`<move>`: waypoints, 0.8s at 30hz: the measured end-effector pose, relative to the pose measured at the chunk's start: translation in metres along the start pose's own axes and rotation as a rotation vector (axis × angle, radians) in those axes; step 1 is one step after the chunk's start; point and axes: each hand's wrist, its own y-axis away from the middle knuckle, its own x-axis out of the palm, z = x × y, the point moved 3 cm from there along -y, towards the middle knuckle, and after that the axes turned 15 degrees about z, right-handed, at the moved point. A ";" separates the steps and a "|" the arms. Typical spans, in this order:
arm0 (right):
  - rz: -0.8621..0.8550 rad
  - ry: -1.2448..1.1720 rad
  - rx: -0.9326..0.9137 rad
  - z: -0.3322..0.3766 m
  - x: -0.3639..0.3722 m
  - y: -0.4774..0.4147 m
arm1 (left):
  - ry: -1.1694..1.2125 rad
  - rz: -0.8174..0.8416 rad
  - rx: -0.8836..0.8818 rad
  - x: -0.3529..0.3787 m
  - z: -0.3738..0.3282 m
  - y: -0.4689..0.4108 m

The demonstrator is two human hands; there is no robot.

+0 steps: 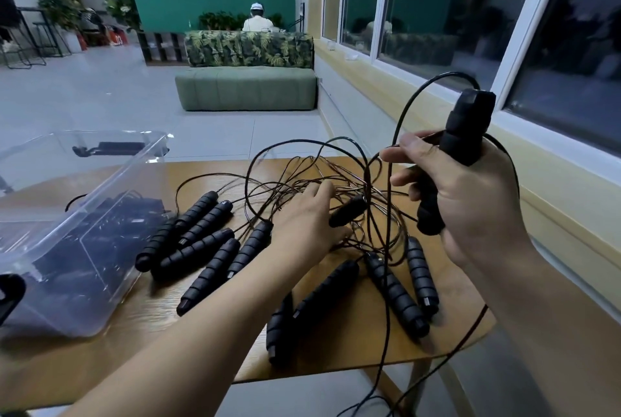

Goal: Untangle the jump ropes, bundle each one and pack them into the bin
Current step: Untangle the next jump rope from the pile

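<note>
right hand (470, 201) raised above the right side of the wooden table (161, 342), wrist bent back, fingers and thumb curled tight round one black jump-rope handle (467, 127) held upright. thin cord (408, 104) arching from the handle's top, down to the left into the tangle of cords (319, 174) on the table. left hand (305, 218) low over the tangle, forearm stretched forward, fingers reaching among the cords, a second handle (349, 213) just at its fingertips; pinched or merely touched, cannot tell. loose handles counted on the table: six fanned out left of the left hand, four near the front edge. one clear plastic bin (158, 144) at far left, dark rope bundles inside.
</note>
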 end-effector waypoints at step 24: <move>-0.065 0.025 -0.028 0.000 -0.016 -0.005 | 0.011 -0.104 0.050 -0.029 0.016 0.000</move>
